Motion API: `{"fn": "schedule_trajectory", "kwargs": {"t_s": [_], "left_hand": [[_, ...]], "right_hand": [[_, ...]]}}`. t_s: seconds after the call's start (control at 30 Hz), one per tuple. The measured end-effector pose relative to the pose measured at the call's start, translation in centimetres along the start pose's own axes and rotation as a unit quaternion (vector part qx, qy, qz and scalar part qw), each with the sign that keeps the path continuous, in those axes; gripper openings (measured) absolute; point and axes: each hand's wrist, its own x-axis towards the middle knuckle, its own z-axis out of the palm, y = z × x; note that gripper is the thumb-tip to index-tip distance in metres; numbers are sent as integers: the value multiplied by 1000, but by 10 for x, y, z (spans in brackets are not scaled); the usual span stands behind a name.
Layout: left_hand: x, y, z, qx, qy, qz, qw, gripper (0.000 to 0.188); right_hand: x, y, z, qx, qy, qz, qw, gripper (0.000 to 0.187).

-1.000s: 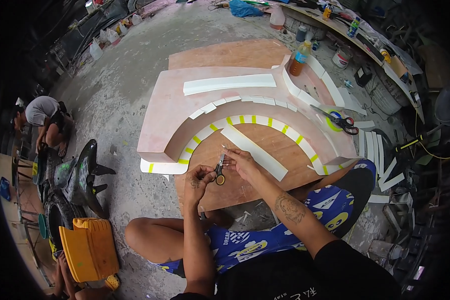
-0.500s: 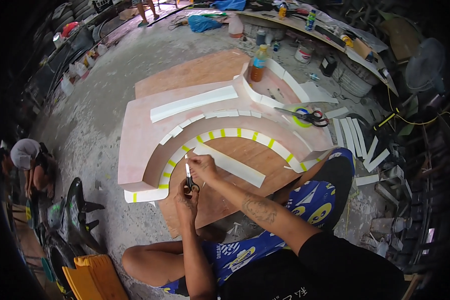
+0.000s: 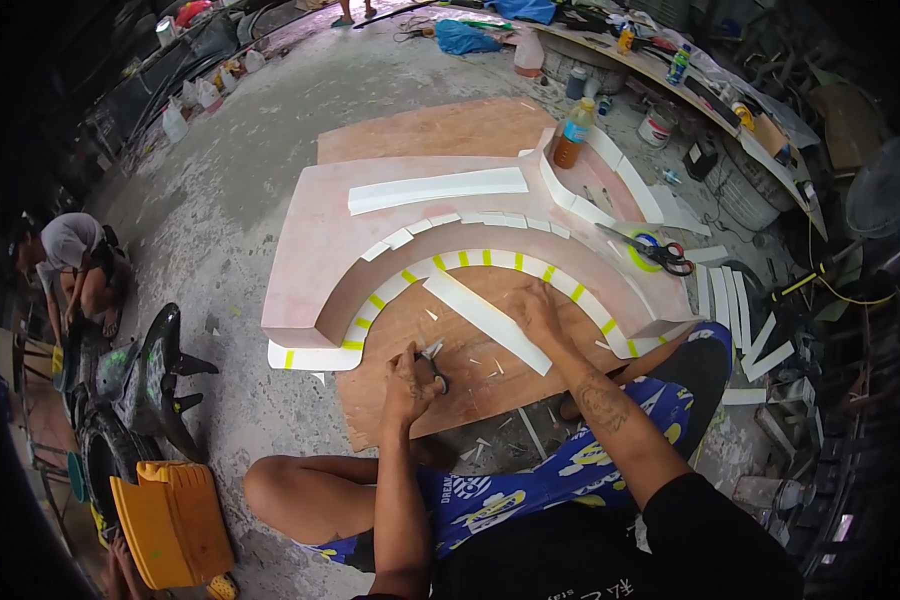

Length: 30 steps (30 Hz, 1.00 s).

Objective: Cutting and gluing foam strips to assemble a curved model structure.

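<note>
Gripping the small dark-handled scissors [image 3: 433, 372], the left hand [image 3: 407, 387] hung closed above the plywood board [image 3: 460, 408]. Right of it a long white strip [image 3: 485, 325] slanted across the board (its upper end near the yellow-taped white edging [image 3: 504, 260] of the pink arched form [image 3: 310, 230]), and then came the right hand [image 3: 538, 315], fingers bunched near that edging, though whether they pinched anything I could not tell.

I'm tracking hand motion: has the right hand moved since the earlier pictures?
Yes, rightward: the right hand crossed from left of the diagonal white strip to its right.
</note>
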Motion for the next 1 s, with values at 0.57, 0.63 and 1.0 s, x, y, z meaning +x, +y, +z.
{"fn": "schedule_trajectory", "kwargs": {"t_s": [0.57,0.63,1.0], "left_hand": [[-5,-6,-6,-24,-66,-50,996,60],[-4,-14,-4,-44,-37,-22,998,56],[-10,17,-36,-157,-112,-34,981,62]], "right_hand": [[21,-44,15,19,-173,66,983,55],[25,-42,11,63,-195,59,977,53],[14,-70,-88,229,-398,18,888,30]]}}
